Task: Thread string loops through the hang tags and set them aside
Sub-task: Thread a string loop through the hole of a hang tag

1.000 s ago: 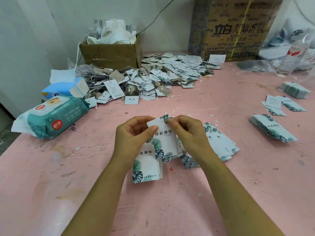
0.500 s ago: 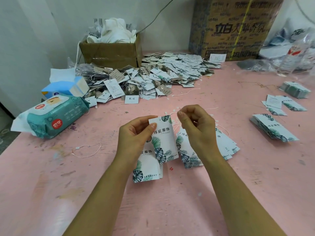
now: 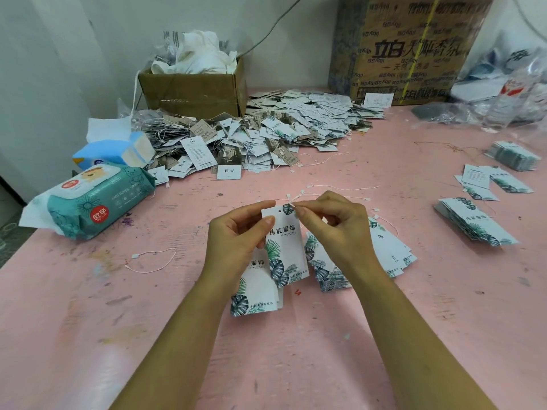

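Hang tag (image 3: pixel 285 247) at centre, upright, gripped in left hand (image 3: pixel 236 241), thumb curled onto its face. Right hand (image 3: pixel 334 229) pinches white string (image 3: pixel 291 202) at tag's 12 o'clock edge. Strung-tag heap (image 3: pixel 266 134) at 12 o'clock on pink table (image 3: pixel 296 350).

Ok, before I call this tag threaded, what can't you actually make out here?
All in the head view:
- Whether the string passes through the hang tag hole: it is too thin, and the right hand covers its end.
- Tags the left hand holds behind the front one: overlapped, count unclear.
- Tag stack: partly covered by the right wrist.
- Large carton: cut off by the top edge, print blurred.
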Demonstrator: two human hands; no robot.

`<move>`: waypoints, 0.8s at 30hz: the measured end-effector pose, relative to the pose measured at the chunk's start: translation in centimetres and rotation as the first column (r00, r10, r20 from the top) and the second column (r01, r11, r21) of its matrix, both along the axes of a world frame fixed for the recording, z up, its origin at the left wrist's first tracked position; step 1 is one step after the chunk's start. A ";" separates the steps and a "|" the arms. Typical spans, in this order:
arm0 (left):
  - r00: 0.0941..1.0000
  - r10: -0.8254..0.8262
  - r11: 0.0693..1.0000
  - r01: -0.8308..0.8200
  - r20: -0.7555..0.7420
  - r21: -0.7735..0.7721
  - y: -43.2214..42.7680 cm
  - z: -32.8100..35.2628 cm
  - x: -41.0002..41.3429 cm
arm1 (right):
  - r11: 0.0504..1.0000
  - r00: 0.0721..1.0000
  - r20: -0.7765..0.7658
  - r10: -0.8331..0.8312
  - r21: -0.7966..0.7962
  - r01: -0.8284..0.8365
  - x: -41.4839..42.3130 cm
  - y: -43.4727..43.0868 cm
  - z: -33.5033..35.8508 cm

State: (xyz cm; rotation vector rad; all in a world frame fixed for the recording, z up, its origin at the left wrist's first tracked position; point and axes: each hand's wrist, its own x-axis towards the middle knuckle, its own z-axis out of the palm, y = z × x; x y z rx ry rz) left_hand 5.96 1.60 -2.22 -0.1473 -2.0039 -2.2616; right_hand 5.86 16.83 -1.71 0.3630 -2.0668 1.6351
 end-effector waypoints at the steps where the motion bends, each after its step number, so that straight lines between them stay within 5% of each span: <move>1: 1.000 0.001 1.000 -0.001 0.003 -0.002 0.0 0.0 0.0 | 1.000 1.000 0.008 0.001 -0.009 -0.001 0.0 0.0 0.0; 24: 0.999 -0.032 0.998 0.030 -0.039 -0.046 -0.1 -0.4 -0.1 | 0.920 0.971 -0.179 -0.158 0.331 0.211 0.0 -0.4 -0.3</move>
